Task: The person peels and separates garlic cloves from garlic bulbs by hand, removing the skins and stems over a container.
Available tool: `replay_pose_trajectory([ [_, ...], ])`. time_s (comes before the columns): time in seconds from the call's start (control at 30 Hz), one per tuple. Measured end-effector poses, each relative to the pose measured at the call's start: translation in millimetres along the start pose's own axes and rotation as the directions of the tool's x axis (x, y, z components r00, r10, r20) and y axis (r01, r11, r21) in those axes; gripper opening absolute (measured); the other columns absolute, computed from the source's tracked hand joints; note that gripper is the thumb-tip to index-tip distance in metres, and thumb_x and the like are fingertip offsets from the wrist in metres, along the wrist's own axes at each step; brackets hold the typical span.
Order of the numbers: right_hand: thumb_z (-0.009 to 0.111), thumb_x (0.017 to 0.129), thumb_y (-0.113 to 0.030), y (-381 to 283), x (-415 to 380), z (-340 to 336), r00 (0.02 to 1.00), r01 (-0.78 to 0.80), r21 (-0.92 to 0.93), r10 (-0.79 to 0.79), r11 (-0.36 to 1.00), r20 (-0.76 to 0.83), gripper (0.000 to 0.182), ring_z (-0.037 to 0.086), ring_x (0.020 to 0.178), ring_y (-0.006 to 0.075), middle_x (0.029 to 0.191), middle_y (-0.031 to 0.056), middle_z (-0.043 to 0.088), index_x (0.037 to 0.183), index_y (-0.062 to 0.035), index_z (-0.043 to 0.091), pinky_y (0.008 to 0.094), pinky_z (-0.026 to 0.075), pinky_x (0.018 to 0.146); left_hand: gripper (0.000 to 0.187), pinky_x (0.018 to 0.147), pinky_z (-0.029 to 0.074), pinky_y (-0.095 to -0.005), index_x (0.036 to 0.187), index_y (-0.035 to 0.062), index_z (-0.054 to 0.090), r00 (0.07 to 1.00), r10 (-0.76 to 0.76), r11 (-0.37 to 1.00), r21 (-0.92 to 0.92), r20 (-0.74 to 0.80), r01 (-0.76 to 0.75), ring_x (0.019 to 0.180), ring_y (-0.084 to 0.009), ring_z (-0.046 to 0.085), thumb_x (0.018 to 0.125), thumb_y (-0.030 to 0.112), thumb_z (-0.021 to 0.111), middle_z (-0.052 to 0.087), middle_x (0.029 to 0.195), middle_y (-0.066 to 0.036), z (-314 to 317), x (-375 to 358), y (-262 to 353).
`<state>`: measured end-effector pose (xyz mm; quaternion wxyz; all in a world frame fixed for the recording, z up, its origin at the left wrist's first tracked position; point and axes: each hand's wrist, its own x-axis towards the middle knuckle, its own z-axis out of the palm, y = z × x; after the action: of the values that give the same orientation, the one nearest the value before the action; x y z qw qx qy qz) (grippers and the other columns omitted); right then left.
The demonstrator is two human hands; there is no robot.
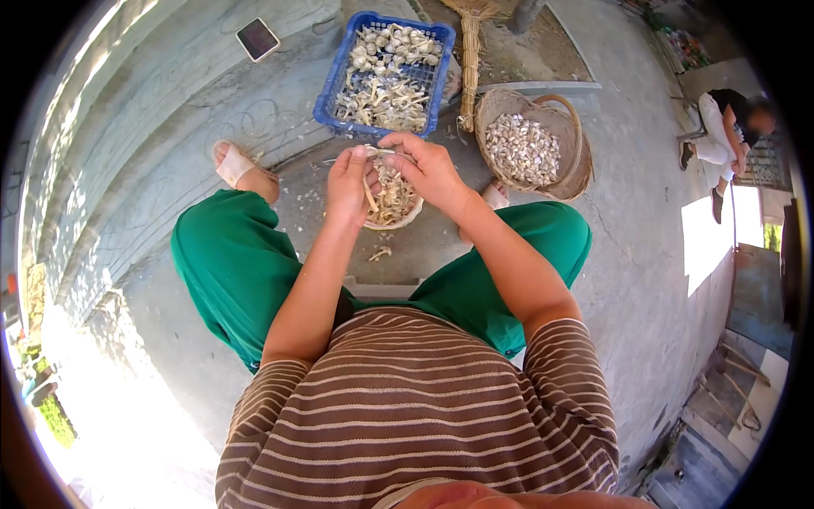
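My left hand (348, 188) is closed, its fingertips pinched on a garlic with a dry, pale stem (370, 196) hanging below; most of the garlic is hidden by the fingers. Facing it, my right hand (426, 172) has its thumb and fingers curled together at the same garlic. Both hands are above a small round basket (398, 225), which holds papery skins and stem scraps. Beyond them, a blue plastic crate (320, 109) contains whole garlic bulbs and dry stems. To the right, separated cloves (523, 150) fill part of a wicker basket with a handle (582, 165).
A phone (258, 40) lies on the concrete at upper left. Behind the baskets are a straw broom (470, 68) and a low kerb (543, 86). Skin scraps (381, 253) litter the floor between my feet. At far right another person (725, 131) sits.
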<state>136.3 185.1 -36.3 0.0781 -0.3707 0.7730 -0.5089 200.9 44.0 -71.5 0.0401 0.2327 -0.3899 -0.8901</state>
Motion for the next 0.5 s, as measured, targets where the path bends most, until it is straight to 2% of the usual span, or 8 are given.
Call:
replay_pose_trajectory([
  [0.03, 0.063, 0.084, -0.012, -2.9, 0.7, -1.7, 0.983, -0.181, 0.094, 0.182, 0.979, 0.006, 0.025, 0.065, 0.079, 0.0213, 0.090, 0.0109, 0.065, 0.107, -0.0066, 0.057, 0.0303, 0.050, 0.070, 0.018, 0.047, 0.033, -0.0218, 0.089, 0.0107, 0.054, 1.000, -0.003, 1.000, 0.000, 0.002, 0.003, 0.055, -0.0052, 0.039, 0.094, 0.028, 0.054, 0.047, 0.069, 0.004, 1.0, -0.2, -1.6],
  [0.17, 0.062, 0.085, -0.012, 21.0, -1.4, 16.7, 0.996, -0.092, 0.027, 0.092, 0.995, -0.014, 0.021, 0.061, 0.075, 0.0158, 0.085, 0.0096, 0.063, 0.104, -0.0055, 0.057, 0.0290, 0.049, 0.069, 0.019, 0.045, 0.030, -0.0187, 0.083, 0.0127, 0.051, 0.995, 0.055, 0.986, 0.151, 0.086, -0.068, 0.052, -0.0029, 0.036, 0.093, 0.029, 0.056, 0.042, 0.064, 0.006, -2.0, 0.4, -6.4],
  [0.27, 0.059, 0.089, -0.013, 22.5, -0.5, 20.3, 0.998, -0.066, 0.163, 0.068, 0.984, -0.006, 0.019, 0.054, 0.065, 0.0112, 0.074, 0.0047, 0.058, 0.106, -0.0054, 0.055, 0.0262, 0.046, 0.060, 0.021, 0.045, 0.029, -0.0180, 0.081, 0.0131, 0.050, 0.990, 0.082, 0.985, 0.144, 0.117, -0.099, 0.051, -0.0021, 0.034, 0.093, 0.029, 0.056, 0.041, 0.062, 0.007, -2.5, -0.2, -4.6],
  [0.33, 0.054, 0.092, -0.014, 20.3, -0.8, 21.0, 0.936, -0.351, 0.585, 0.294, 0.731, 0.194, 0.015, 0.043, 0.056, 0.0071, 0.066, -0.0008, 0.048, 0.105, -0.0059, 0.052, 0.0219, 0.037, 0.050, 0.022, 0.045, 0.028, -0.0177, 0.080, 0.0133, 0.050, 0.990, 0.077, 0.990, 0.107, 0.118, -0.089, 0.051, -0.0018, 0.034, 0.093, 0.030, 0.056, 0.040, 0.062, 0.007, 2.4, -3.3, -1.0],
  [0.37, 0.054, 0.092, -0.014, 20.3, -0.6, 21.5, 0.936, -0.351, 0.585, 0.295, 0.731, 0.194, 0.015, 0.043, 0.056, 0.0071, 0.066, -0.0008, 0.048, 0.105, -0.0059, 0.052, 0.0219, 0.037, 0.050, 0.022, 0.045, 0.028, -0.0176, 0.079, 0.0135, 0.049, 0.991, 0.086, 0.989, 0.114, 0.099, -0.097, 0.051, -0.0017, 0.034, 0.093, 0.029, 0.056, 0.039, 0.062, 0.008, 5.3, -5.0, 0.0],
  [0.43, 0.050, 0.095, -0.014, 20.4, 0.0, 22.1, 0.934, -0.355, 0.763, 0.242, 0.540, 0.263, 0.012, 0.033, 0.052, 0.0039, 0.063, -0.0050, 0.039, 0.104, -0.0069, 0.050, 0.0193, 0.027, 0.046, 0.023, 0.045, 0.028, -0.0175, 0.079, 0.0137, 0.048, 0.992, 0.093, 0.987, 0.121, 0.082, -0.103, 0.052, -0.0017, 0.034, 0.093, 0.029, 0.055, 0.038, 0.062, 0.008, 11.4, -8.0, 2.4],
  [0.47, 0.050, 0.095, -0.014, 19.5, -1.0, 22.0, 0.934, -0.355, 0.763, 0.243, 0.541, 0.262, 0.012, 0.033, 0.052, 0.0039, 0.063, -0.0050, 0.039, 0.104, -0.0069, 0.050, 0.0193, 0.027, 0.046, 0.023, 0.045, 0.029, -0.0177, 0.078, 0.0133, 0.047, 0.992, 0.102, 0.984, 0.137, 0.075, -0.112, 0.052, -0.0021, 0.034, 0.094, 0.029, 0.055, 0.038, 0.062, 0.007, 14.1, -8.9, 3.4],
  [0.5, 0.050, 0.095, -0.016, 17.1, -2.5, 21.5, 0.918, -0.382, 0.811, 0.279, 0.444, 0.280, 0.012, 0.032, 0.052, 0.0046, 0.063, -0.0046, 0.038, 0.103, -0.0072, 0.050, 0.0196, 0.027, 0.045, 0.023, 0.046, 0.029, -0.0179, 0.078, 0.0128, 0.047, 0.991, 0.112, 0.981, 0.152, 0.069, -0.122, 0.052, -0.0025, 0.035, 0.094, 0.028, 0.054, 0.038, 0.063, 0.007, 15.9, -9.1, 3.9],
])
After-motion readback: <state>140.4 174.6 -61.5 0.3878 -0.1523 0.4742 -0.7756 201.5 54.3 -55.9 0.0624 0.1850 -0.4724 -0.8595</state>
